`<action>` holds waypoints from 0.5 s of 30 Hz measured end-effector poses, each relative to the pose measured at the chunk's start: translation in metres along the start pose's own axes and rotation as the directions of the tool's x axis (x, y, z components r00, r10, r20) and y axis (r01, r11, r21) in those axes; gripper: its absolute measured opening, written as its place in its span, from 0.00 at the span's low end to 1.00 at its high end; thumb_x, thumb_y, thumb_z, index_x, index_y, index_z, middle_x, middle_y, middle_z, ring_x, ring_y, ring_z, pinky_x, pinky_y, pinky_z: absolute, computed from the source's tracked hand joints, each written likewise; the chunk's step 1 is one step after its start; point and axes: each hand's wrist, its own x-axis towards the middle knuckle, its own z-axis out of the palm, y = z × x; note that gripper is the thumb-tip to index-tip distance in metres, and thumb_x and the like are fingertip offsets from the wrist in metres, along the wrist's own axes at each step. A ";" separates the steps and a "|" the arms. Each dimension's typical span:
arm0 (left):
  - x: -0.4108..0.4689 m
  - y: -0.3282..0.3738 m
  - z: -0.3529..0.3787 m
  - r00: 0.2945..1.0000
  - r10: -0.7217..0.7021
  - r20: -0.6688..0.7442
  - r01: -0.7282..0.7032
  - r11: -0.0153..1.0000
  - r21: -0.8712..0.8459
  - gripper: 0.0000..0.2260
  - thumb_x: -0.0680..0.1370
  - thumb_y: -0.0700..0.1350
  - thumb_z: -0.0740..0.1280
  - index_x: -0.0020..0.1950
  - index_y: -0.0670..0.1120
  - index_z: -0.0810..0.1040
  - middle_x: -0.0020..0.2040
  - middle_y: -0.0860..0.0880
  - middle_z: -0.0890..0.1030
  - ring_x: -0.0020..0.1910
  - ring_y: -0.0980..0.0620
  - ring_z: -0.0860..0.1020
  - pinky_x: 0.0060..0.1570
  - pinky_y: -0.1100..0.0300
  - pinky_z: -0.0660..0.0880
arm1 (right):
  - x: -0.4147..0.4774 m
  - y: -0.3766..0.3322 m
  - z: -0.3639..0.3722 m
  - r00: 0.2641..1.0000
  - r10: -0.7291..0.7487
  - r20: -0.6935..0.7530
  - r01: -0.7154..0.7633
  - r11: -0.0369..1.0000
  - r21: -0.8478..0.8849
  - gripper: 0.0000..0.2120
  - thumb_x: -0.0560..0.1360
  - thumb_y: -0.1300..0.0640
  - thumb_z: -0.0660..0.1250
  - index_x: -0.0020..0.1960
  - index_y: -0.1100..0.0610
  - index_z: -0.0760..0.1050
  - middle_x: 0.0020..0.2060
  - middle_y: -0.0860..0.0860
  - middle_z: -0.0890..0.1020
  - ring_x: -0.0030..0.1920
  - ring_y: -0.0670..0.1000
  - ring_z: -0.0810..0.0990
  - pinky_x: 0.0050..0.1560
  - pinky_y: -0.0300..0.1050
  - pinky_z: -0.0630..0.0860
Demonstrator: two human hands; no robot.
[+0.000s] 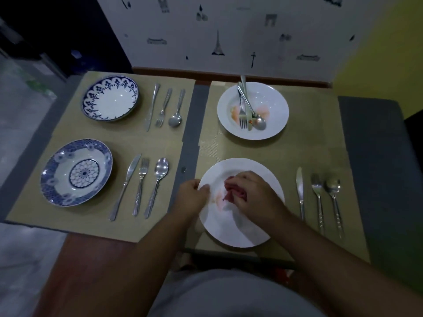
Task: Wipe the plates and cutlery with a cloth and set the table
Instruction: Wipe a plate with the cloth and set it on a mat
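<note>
Nearest, we note the right grip (249,191) clenched round a reddish cloth (230,195), pressed on the near white plate (229,229); the left grip (192,193) pinches that plate's left rim. Farther back on the tabletop (320,133), a second white plate (272,97) holds piled cutlery (246,104) amid orange smears (263,110).

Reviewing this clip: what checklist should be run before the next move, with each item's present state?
1. Left hand steadies near white plate by its rim: ok.
2. Right hand holds red cloth on that plate: ok.
3. Near plate wiped clean: not ok, an orange smear shows beside the cloth.
4. Knife, fork, spoon laid right of it: ok.
5. Far white plate cleared and wiped: not ok, cutlery and smears lie in it.
6. Cloth clean enough: cannot tell.
</note>
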 end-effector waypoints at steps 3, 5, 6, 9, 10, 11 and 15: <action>0.012 -0.002 -0.013 0.985 -0.077 0.157 0.086 0.995 -0.056 0.10 0.80 0.41 0.63 0.56 0.45 0.83 0.47 0.44 0.84 0.46 0.43 0.83 0.45 0.44 0.83 | 0.002 -0.001 0.014 0.998 0.060 0.025 -0.058 0.996 -0.068 0.16 0.76 0.53 0.68 0.64 0.49 0.78 0.62 0.45 0.79 0.61 0.46 0.75 0.67 0.47 0.72; 0.012 -0.002 -0.019 0.971 -0.069 0.229 0.082 0.996 -0.046 0.11 0.81 0.41 0.62 0.58 0.47 0.82 0.50 0.44 0.84 0.49 0.42 0.83 0.47 0.42 0.83 | -0.002 -0.003 0.021 0.996 0.078 0.042 -0.073 0.991 -0.110 0.19 0.77 0.51 0.67 0.68 0.49 0.76 0.66 0.45 0.77 0.65 0.45 0.74 0.69 0.46 0.70; 0.013 -0.002 -0.021 0.966 -0.059 0.253 0.074 0.996 -0.050 0.11 0.81 0.41 0.62 0.59 0.48 0.81 0.51 0.44 0.84 0.49 0.43 0.83 0.47 0.42 0.83 | -0.004 -0.005 0.023 0.996 0.084 0.041 -0.079 0.990 -0.121 0.20 0.78 0.51 0.66 0.69 0.50 0.75 0.67 0.45 0.76 0.66 0.45 0.73 0.70 0.45 0.68; 0.010 0.000 -0.024 0.957 -0.032 0.288 0.055 0.996 -0.072 0.12 0.82 0.42 0.61 0.61 0.48 0.80 0.52 0.46 0.83 0.50 0.44 0.83 0.50 0.42 0.82 | -0.007 -0.012 0.026 0.991 0.131 0.023 -0.128 0.987 -0.099 0.20 0.78 0.51 0.67 0.69 0.50 0.75 0.68 0.45 0.75 0.68 0.45 0.71 0.72 0.45 0.65; 0.008 0.001 -0.024 0.956 -0.024 0.293 0.050 0.995 -0.082 0.12 0.82 0.42 0.60 0.61 0.48 0.80 0.52 0.46 0.83 0.51 0.44 0.82 0.50 0.42 0.82 | -0.008 -0.015 0.028 0.989 0.149 0.016 -0.147 0.985 -0.092 0.20 0.77 0.52 0.68 0.69 0.50 0.75 0.68 0.45 0.75 0.68 0.46 0.72 0.73 0.47 0.64; 0.006 0.001 -0.024 0.955 -0.016 0.296 0.045 0.995 -0.093 0.12 0.81 0.42 0.60 0.61 0.47 0.80 0.52 0.46 0.83 0.51 0.44 0.82 0.50 0.43 0.82 | -0.008 -0.019 0.029 0.986 0.167 0.010 -0.166 0.983 -0.084 0.22 0.76 0.52 0.68 0.70 0.50 0.74 0.68 0.46 0.75 0.68 0.47 0.72 0.73 0.50 0.64; 0.001 0.011 -0.028 0.958 0.014 0.287 0.027 0.990 -0.140 0.13 0.82 0.42 0.60 0.61 0.47 0.80 0.52 0.45 0.83 0.51 0.44 0.83 0.47 0.43 0.83 | -0.013 -0.043 0.034 0.997 0.078 0.003 -0.077 0.987 -0.142 0.24 0.78 0.51 0.67 0.73 0.51 0.70 0.69 0.47 0.75 0.66 0.49 0.74 0.73 0.50 0.65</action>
